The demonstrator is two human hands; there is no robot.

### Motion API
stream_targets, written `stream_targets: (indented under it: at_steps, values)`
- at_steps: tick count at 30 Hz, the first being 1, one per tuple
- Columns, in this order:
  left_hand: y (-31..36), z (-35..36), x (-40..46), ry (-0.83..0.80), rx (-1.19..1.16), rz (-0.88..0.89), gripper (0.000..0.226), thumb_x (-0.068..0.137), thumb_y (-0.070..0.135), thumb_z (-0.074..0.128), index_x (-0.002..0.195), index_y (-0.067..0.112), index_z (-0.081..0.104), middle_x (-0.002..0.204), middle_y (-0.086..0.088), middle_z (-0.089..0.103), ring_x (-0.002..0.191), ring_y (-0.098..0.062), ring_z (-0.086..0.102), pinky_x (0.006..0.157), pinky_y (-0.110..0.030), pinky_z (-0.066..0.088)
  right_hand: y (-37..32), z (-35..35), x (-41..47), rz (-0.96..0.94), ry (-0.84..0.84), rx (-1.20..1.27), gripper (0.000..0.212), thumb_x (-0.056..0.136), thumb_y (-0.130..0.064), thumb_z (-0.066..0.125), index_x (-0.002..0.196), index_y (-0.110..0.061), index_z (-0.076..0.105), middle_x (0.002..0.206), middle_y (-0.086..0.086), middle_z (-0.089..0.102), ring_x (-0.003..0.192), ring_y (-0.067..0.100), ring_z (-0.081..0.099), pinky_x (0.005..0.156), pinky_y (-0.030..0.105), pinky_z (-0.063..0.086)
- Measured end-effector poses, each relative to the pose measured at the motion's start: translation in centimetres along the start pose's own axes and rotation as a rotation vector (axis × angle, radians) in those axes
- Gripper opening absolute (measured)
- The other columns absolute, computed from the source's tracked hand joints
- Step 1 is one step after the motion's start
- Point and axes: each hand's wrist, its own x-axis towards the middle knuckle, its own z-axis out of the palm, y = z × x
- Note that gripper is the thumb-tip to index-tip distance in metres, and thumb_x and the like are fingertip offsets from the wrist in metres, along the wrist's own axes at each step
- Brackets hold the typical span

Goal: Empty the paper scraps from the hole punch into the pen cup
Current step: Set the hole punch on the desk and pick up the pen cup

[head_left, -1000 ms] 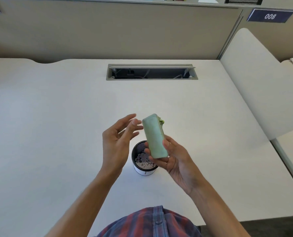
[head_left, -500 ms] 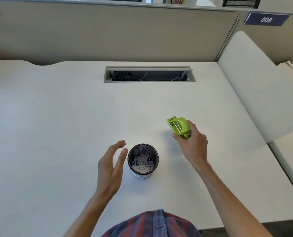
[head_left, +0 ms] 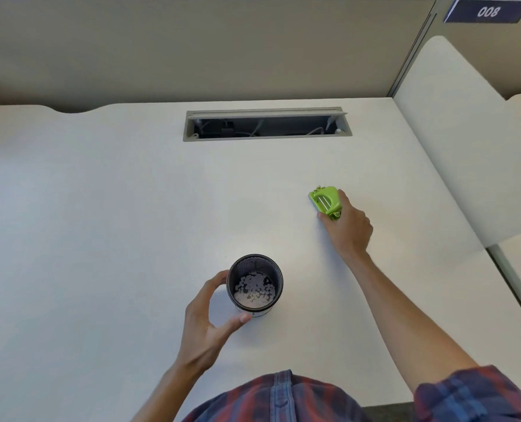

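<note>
scraps in pen cup, hole punch behind-right

One green hole punch, far right on the desk. One black mesh pen cup, near the middle. Inside the cup lie many small white paper scraps, too many and too small to count. Two hands: one left hand beside the cup, one right hand on the punch. One white desk, with one cable slot at the far side. One numbered sign, far right
</note>
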Motion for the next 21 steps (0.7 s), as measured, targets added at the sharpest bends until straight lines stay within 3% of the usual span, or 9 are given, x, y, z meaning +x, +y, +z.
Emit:
stream_targets:
  at_steps: [3,6,11,21]
  values:
    - [-0.3,0.3,-0.1,-0.002,0.041,-0.016,0.081,0.048,0.062,0.084,0.123,0.054,0.053,0.124,0.038,0.060,0.122,0.011,0.052,0.096,-0.006,0.037,0.5,0.9,0.8,-0.078,0.042,-0.034,0.067,0.089,-0.038,0.066,0.148,-0.019,0.039,0.116,0.010,0.067,0.114,0.034,0.054,0.076,0.039,0.045]
    - [-1.0,0.6,0.1,-0.012,0.090,-0.034,0.099,0.045,0.066,0.090,0.133,0.044,0.053,0.130,0.023,0.063,0.127,-0.004,0.055,0.104,-0.030,0.044,1.1,1.7,1.0,-0.159,0.059,-0.108,0.069,0.088,-0.034,0.064,0.149,-0.015,0.037,0.122,0.014,0.061,0.111,0.036,0.053,0.077,0.044,0.048]
    - [-0.7,1.6,0.9,0.007,0.120,0.000,0.087,0.047,0.051,0.093,0.122,0.062,0.051,0.122,0.028,0.063,0.117,-0.010,0.060,0.096,-0.044,0.050,1.5,1.8,2.4,-0.157,0.034,-0.095,0.071,0.087,-0.027,0.062,0.151,-0.015,0.034,0.124,0.018,0.053,0.112,0.039,0.050,0.082,0.047,0.048]
    - [-0.8,2.2,2.2,0.006,0.205,0.044,0.079,0.050,0.048,0.089,0.115,0.068,0.048,0.115,0.038,0.058,0.107,0.003,0.055,0.088,-0.041,0.050,0.5,1.3,9.4,0.018,-0.019,0.004,0.074,0.092,-0.029,0.062,0.154,-0.018,0.024,0.128,0.023,0.052,0.118,0.043,0.049,0.095,0.044,0.041]
